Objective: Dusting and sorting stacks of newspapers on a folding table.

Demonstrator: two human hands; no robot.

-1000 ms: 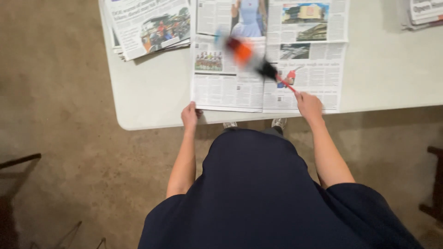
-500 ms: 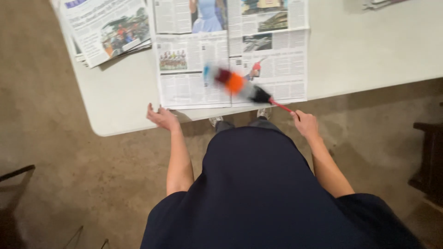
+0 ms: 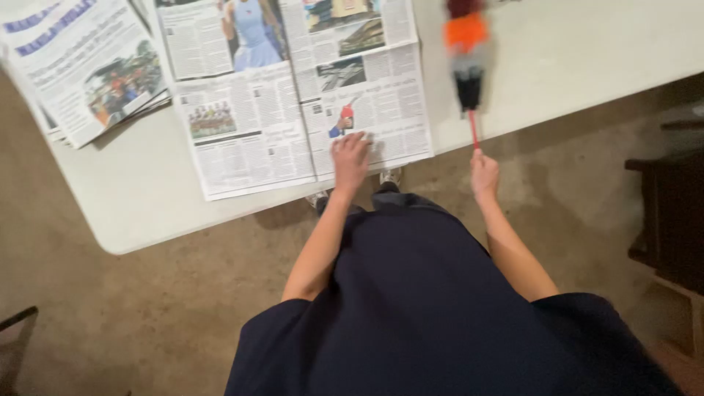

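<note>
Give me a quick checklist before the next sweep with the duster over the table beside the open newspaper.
1. Right hand has a grip on the duster by its thin red handle: ok.
2. Left hand pins the open newspaper flat near its lower edge: ok.
3. Duster head is over a bare part of the table, off the paper: ok.
4. Folded newspaper stack lies apart at the table's far left: ok.
5. Duster head touching the surface: cannot tell, blurred.
</note>
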